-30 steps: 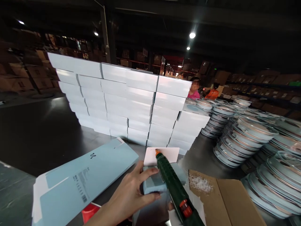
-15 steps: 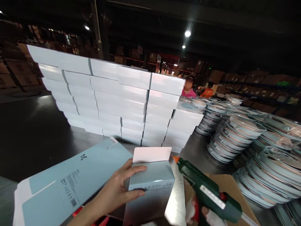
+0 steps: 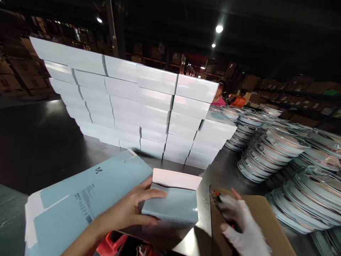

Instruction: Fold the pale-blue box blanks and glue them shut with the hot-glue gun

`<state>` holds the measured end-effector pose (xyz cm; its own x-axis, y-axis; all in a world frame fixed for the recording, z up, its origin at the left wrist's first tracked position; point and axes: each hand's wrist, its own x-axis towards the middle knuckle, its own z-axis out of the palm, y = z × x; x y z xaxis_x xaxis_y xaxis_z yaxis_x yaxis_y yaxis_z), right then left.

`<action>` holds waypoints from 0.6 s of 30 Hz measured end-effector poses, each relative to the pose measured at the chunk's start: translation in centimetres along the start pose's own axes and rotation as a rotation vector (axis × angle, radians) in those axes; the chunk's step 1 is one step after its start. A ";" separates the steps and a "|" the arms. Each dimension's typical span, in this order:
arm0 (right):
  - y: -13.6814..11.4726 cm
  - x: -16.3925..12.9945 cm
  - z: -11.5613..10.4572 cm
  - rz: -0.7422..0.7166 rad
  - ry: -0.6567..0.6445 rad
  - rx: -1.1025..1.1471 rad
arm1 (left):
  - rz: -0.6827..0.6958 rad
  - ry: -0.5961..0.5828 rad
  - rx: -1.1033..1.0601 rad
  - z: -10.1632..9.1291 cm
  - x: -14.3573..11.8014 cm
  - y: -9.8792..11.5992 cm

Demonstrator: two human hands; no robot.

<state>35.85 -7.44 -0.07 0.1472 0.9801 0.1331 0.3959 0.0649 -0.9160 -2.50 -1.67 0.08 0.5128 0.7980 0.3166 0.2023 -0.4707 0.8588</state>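
My left hand [image 3: 134, 206] grips a light blue carton [image 3: 173, 204], thumb on its near side and fingers over its top edge. The carton's pale end flap [image 3: 177, 178] stands up at the far side. My right hand [image 3: 243, 225], in a white glove with bare fingertips, is over a brown cardboard box [image 3: 262, 213], fingers apart and somewhat blurred. Under it lies the glue gun, mostly hidden, its orange nozzle [image 3: 217, 193] showing at the box's far left corner. Flat light blue cartons [image 3: 112, 188] lie in a stack beside my left hand.
A wall of stacked white boxes [image 3: 128, 103] stands across the metal table. Several piles of round, clear-covered items [image 3: 274, 149] fill the right side. A red object [image 3: 110, 245] is at the near edge. Two people are farther back, one in an orange top [image 3: 238, 102].
My right hand has lowered the glue gun from beside the carton to the brown box and opened its fingers. The left hand keeps its hold on the carton, which has tilted slightly.
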 end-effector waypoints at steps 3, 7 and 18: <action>-2.7 1.5 5.1 -0.178 -0.332 0.106 | 0.031 0.026 0.024 0.9 -0.4 -1.1; -2.7 2.1 7.3 -0.393 -0.374 0.014 | 0.271 0.283 -0.081 3.1 -0.8 -3.4; -4.3 2.2 9.7 -1.055 -0.305 -0.299 | 0.305 0.059 0.186 1.5 -1.2 -1.6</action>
<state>25.71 -3.71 0.51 -0.5979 0.4707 0.6488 0.3979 0.8770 -0.2695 -2.24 -2.42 -2.31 0.5251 0.6279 0.5745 0.1984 -0.7468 0.6348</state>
